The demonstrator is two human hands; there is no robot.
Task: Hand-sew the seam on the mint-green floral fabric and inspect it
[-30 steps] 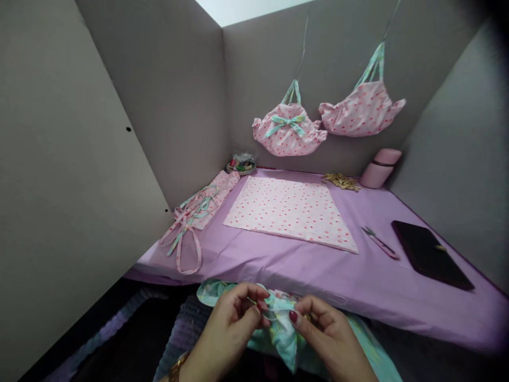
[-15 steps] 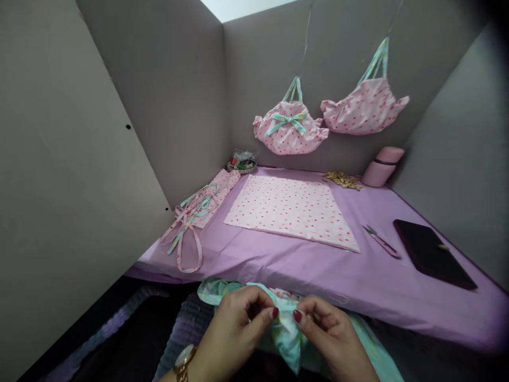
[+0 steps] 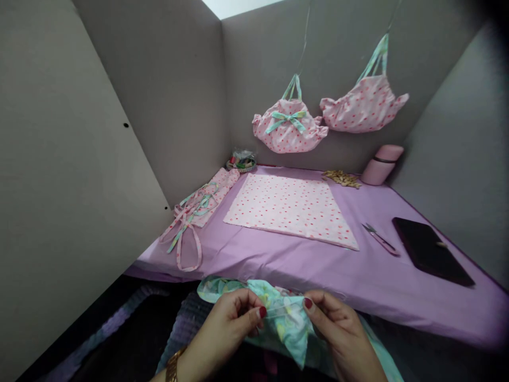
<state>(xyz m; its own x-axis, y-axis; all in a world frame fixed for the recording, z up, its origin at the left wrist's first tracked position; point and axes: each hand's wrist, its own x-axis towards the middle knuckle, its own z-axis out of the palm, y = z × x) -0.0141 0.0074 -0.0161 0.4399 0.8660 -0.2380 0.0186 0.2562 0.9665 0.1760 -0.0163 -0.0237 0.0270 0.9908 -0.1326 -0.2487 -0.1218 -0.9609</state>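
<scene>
A piece of mint-green printed fabric (image 3: 288, 326) lies bunched in front of the table's near edge. My left hand (image 3: 228, 329) pinches its upper edge between thumb and forefinger. My right hand (image 3: 338, 329) pinches the same edge a little to the right, and a short stretch of cloth runs taut between them. The rest of the fabric hangs down below my hands. A gold watch or bracelet (image 3: 173, 366) sits on my left wrist.
The lilac-covered table (image 3: 278, 260) holds a pink dotted cloth square (image 3: 290, 209), folded pink fabric with ties (image 3: 196, 212), scissors (image 3: 379, 240), a dark tablet (image 3: 431, 250), clothespins (image 3: 342, 178), a pink flask (image 3: 382, 164) and a small basket (image 3: 241, 161). Two pink dotted bags (image 3: 288, 127) (image 3: 363, 109) hang on the back wall.
My hands have drawn slightly apart, stretching the fabric's edge between them. More of the mint-green cloth shows between and below my fingers.
</scene>
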